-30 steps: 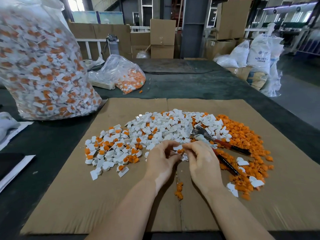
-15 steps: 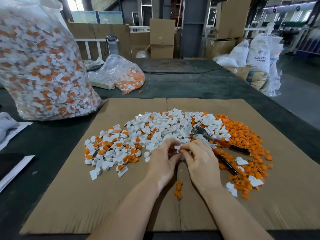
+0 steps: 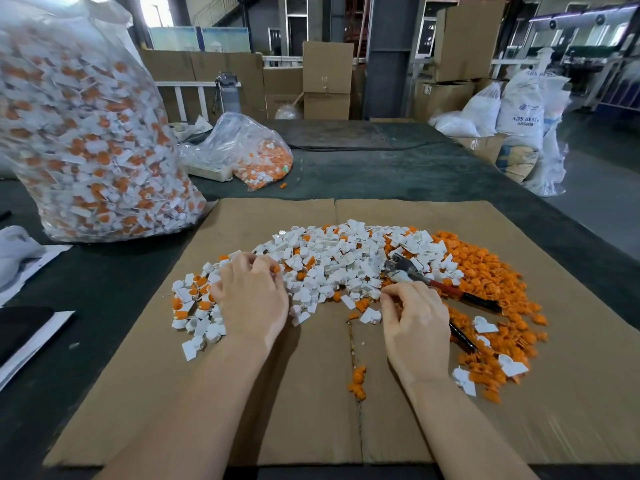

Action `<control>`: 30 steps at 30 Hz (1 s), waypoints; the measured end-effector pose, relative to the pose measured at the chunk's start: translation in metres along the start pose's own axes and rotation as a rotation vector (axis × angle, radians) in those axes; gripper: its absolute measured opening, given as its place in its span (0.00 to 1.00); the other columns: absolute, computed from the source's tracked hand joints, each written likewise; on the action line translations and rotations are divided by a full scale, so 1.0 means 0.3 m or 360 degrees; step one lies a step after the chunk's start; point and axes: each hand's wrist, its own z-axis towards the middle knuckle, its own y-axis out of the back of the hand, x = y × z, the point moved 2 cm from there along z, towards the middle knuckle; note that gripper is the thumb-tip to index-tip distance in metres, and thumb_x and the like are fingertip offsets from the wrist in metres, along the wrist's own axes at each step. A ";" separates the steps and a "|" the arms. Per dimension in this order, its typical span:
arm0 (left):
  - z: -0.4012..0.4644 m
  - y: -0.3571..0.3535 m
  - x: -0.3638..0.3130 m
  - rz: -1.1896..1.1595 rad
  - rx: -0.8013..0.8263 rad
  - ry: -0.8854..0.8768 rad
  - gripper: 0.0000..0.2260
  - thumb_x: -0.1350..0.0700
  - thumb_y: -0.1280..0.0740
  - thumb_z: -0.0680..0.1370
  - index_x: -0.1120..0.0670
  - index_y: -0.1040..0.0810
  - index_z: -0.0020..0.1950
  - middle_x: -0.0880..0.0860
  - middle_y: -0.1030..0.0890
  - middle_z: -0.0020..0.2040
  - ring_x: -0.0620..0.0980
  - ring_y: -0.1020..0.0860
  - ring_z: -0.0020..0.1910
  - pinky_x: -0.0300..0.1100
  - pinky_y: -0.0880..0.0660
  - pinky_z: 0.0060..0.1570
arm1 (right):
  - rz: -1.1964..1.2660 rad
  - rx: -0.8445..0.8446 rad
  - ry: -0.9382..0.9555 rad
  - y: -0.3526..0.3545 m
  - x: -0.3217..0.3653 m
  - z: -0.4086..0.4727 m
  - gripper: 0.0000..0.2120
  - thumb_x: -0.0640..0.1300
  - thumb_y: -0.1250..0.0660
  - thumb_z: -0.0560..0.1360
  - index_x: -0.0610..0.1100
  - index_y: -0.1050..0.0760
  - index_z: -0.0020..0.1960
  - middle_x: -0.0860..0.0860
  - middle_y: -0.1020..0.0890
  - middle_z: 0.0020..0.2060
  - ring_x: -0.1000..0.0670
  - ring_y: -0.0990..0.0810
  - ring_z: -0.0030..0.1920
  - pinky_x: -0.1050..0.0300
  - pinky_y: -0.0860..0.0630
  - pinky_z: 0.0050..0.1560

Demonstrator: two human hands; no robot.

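A flat cardboard sheet (image 3: 277, 410) carries a heap of white plastic pieces (image 3: 332, 261), a heap of orange caps (image 3: 485, 271) to the right, and a heap of white pieces fitted with orange caps (image 3: 194, 306) to the left. My left hand (image 3: 252, 299) hovers over that left heap, fingers curled round a piece whose orange cap shows at the fingertips. My right hand (image 3: 412, 320) sits at the near edge of the white heap with fingers curled; what they pinch is hidden. Red-and-black pliers (image 3: 446, 289) lie just beyond my right hand.
A big clear bag of assembled pieces (image 3: 86, 140) stands at the far left, with a smaller bag (image 3: 249, 150) and a grey bottle (image 3: 228, 91) behind. Papers (image 3: 27, 334) lie at the left edge. White sacks (image 3: 519, 112) stand off the table's right edge. A small orange cluster (image 3: 356, 381) lies near the cardboard seam.
My hands were together at the middle, pinching one piece. They have parted: the left hand has swung left over the assembled heap, the right hand has shifted slightly right.
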 end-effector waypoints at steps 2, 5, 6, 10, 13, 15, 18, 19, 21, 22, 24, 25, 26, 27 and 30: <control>0.006 0.000 0.017 0.0065 0.0006 0.0024 0.10 0.52 0.39 0.79 0.49 0.23 0.58 0.52 0.29 0.60 0.53 0.35 0.62 0.51 0.40 0.60 | -0.0039 0.0032 -0.0073 -0.003 -0.006 -0.001 0.02 0.36 0.31 0.73 0.40 0.20 0.43 0.48 0.19 0.39 0.45 0.23 0.43 0.52 0.33 0.44; 0.014 0.000 0.027 0.0077 0.0013 0.0059 0.11 0.54 0.39 0.78 0.48 0.23 0.59 0.51 0.30 0.62 0.53 0.36 0.64 0.51 0.42 0.61 | -0.0087 0.0054 -0.0116 -0.007 -0.010 -0.001 0.03 0.36 0.31 0.73 0.41 0.20 0.43 0.48 0.19 0.40 0.45 0.23 0.45 0.51 0.33 0.46; 0.015 -0.001 0.026 0.0070 0.0017 0.0070 0.11 0.54 0.39 0.78 0.48 0.23 0.59 0.51 0.30 0.63 0.53 0.37 0.64 0.51 0.43 0.61 | -0.0105 0.0059 -0.0122 -0.008 -0.010 -0.001 0.03 0.35 0.31 0.72 0.41 0.20 0.43 0.48 0.19 0.40 0.44 0.22 0.45 0.50 0.32 0.46; 0.008 -0.011 0.013 0.0084 -0.0010 0.0038 0.13 0.57 0.37 0.77 0.47 0.23 0.60 0.51 0.31 0.63 0.52 0.39 0.65 0.50 0.46 0.63 | -0.0166 0.0084 -0.0138 -0.011 -0.008 -0.004 0.06 0.33 0.30 0.70 0.42 0.19 0.43 0.48 0.19 0.40 0.43 0.22 0.46 0.51 0.34 0.47; -0.013 -0.019 -0.015 -0.0034 -0.0058 -0.0062 0.13 0.58 0.35 0.76 0.47 0.23 0.59 0.49 0.30 0.62 0.50 0.40 0.64 0.48 0.47 0.60 | -0.0239 0.0148 -0.0148 -0.016 -0.007 -0.010 0.06 0.34 0.31 0.67 0.43 0.19 0.42 0.49 0.19 0.40 0.44 0.22 0.47 0.53 0.39 0.47; -0.032 -0.028 -0.047 -0.0150 -0.0050 -0.0199 0.12 0.58 0.35 0.75 0.48 0.22 0.58 0.49 0.28 0.60 0.48 0.40 0.61 0.45 0.46 0.57 | -0.0298 0.0211 -0.0145 -0.019 -0.006 -0.015 0.06 0.37 0.30 0.66 0.45 0.20 0.42 0.50 0.19 0.41 0.45 0.23 0.48 0.54 0.42 0.47; -0.069 -0.053 -0.102 -0.0345 0.0073 -0.0427 0.10 0.59 0.34 0.76 0.49 0.22 0.56 0.48 0.26 0.57 0.46 0.38 0.58 0.38 0.45 0.56 | -0.0374 0.0289 -0.0079 -0.022 -0.004 -0.019 0.05 0.41 0.29 0.65 0.46 0.20 0.41 0.51 0.18 0.39 0.45 0.23 0.46 0.53 0.42 0.47; -0.084 -0.062 -0.118 -0.0399 0.0135 -0.0484 0.10 0.59 0.34 0.76 0.49 0.22 0.56 0.47 0.26 0.56 0.45 0.37 0.57 0.35 0.45 0.55 | -0.0390 0.0299 -0.0052 -0.022 -0.003 -0.019 0.05 0.41 0.28 0.65 0.46 0.20 0.41 0.51 0.18 0.38 0.45 0.23 0.45 0.53 0.42 0.47; -0.110 -0.080 -0.142 -0.0489 0.0265 -0.0564 0.10 0.60 0.34 0.77 0.50 0.21 0.56 0.46 0.25 0.55 0.43 0.36 0.56 0.30 0.46 0.51 | -0.0375 0.0291 -0.0017 -0.021 0.000 -0.017 0.06 0.40 0.26 0.65 0.46 0.20 0.40 0.51 0.18 0.37 0.45 0.22 0.44 0.53 0.42 0.47; -0.121 -0.087 -0.152 -0.0534 0.0333 -0.0585 0.11 0.60 0.34 0.76 0.49 0.22 0.57 0.46 0.24 0.55 0.43 0.34 0.57 0.28 0.46 0.50 | -0.0339 0.0268 -0.0001 -0.019 0.001 -0.015 0.07 0.39 0.25 0.65 0.46 0.20 0.40 0.51 0.18 0.37 0.45 0.21 0.43 0.53 0.42 0.47; -0.136 -0.098 -0.162 -0.0651 0.0466 -0.0589 0.13 0.60 0.33 0.76 0.48 0.21 0.58 0.45 0.22 0.55 0.44 0.31 0.58 0.28 0.42 0.52 | -0.0179 0.0232 0.0010 -0.012 0.003 -0.011 0.06 0.37 0.25 0.67 0.45 0.19 0.41 0.52 0.17 0.37 0.46 0.21 0.43 0.54 0.40 0.47; -0.140 -0.100 -0.164 -0.0734 0.0531 -0.0570 0.13 0.60 0.32 0.76 0.48 0.21 0.58 0.45 0.21 0.54 0.43 0.28 0.56 0.29 0.38 0.53 | -0.0072 0.0251 0.0007 -0.010 0.003 -0.009 0.05 0.36 0.27 0.69 0.45 0.19 0.42 0.52 0.18 0.38 0.48 0.21 0.43 0.55 0.40 0.48; -0.142 -0.102 -0.164 -0.0822 0.0593 -0.0541 0.12 0.60 0.31 0.75 0.47 0.20 0.56 0.45 0.20 0.51 0.40 0.25 0.52 0.29 0.33 0.51 | 0.0019 0.0292 0.0004 -0.010 0.001 -0.007 0.05 0.36 0.29 0.71 0.45 0.19 0.43 0.53 0.18 0.38 0.49 0.22 0.43 0.56 0.40 0.48; -0.143 -0.103 -0.163 -0.0897 0.0644 -0.0508 0.11 0.59 0.30 0.75 0.47 0.19 0.54 0.43 0.20 0.48 0.37 0.24 0.47 0.26 0.32 0.47 | 0.0074 0.0342 0.0006 -0.011 0.000 -0.006 0.06 0.36 0.31 0.72 0.46 0.20 0.44 0.53 0.19 0.38 0.50 0.23 0.44 0.57 0.41 0.49; -0.137 -0.106 -0.155 -0.0995 0.0675 -0.0363 0.07 0.59 0.30 0.75 0.47 0.19 0.48 0.38 0.22 0.40 0.32 0.25 0.40 0.21 0.32 0.40 | 0.0076 0.0404 0.0003 -0.019 -0.003 -0.005 0.06 0.36 0.32 0.73 0.46 0.20 0.44 0.53 0.19 0.39 0.50 0.24 0.45 0.58 0.41 0.49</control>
